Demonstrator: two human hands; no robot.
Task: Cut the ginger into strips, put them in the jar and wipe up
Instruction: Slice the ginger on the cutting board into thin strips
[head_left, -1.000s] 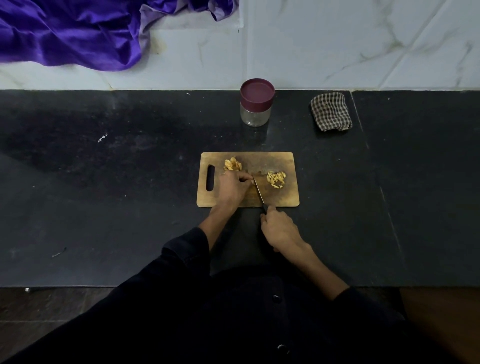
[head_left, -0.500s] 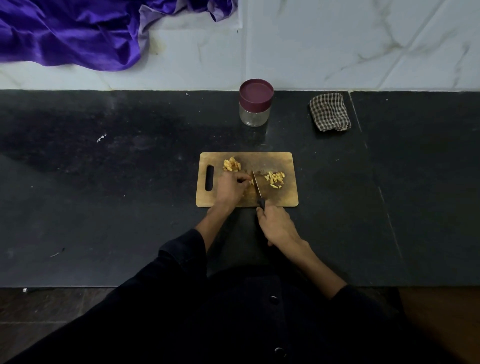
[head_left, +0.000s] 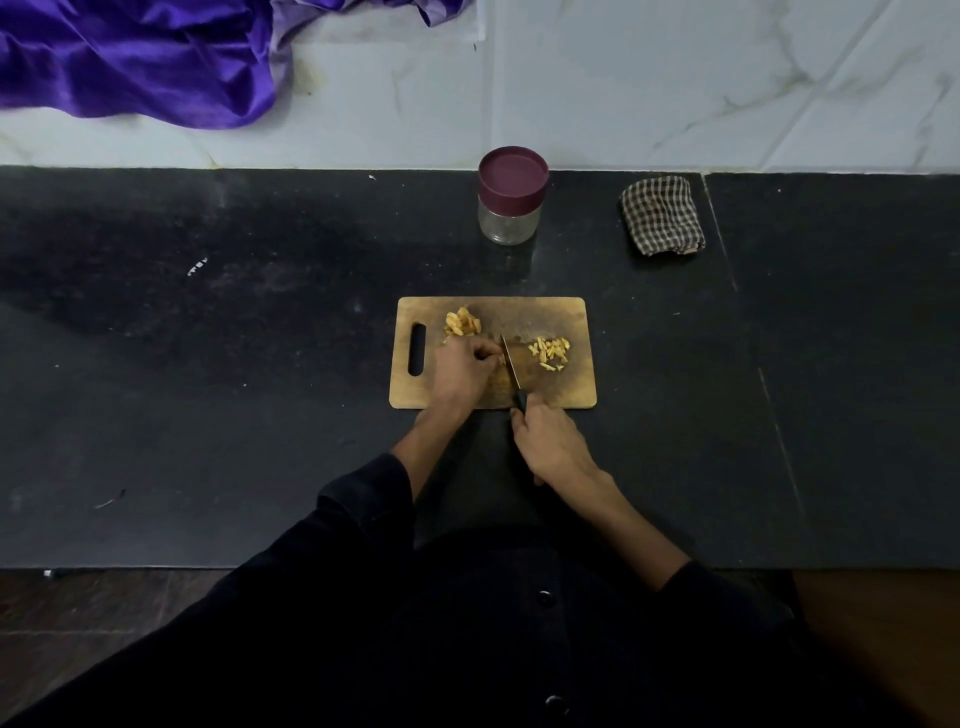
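While left hand (head_left: 464, 370) steadies ginger, right hand (head_left: 551, 446) grips knife (head_left: 511, 370).

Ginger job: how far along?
Done: a pile of pale cut strips lies on the wooden cutting board. In hand: the right hand grips the black-handled knife while the left hand pins a piece; uncut slices wait. Left: the maroon-lidded glass jar is closed and looks empty, and the checked cloth lies folded.

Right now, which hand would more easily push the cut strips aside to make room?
The right hand. It grips the knife, whose blade lies just left of the strips, so a sideways sweep should reach them. The left hand is busy pinning ginger against the board, on the far side of the blade.
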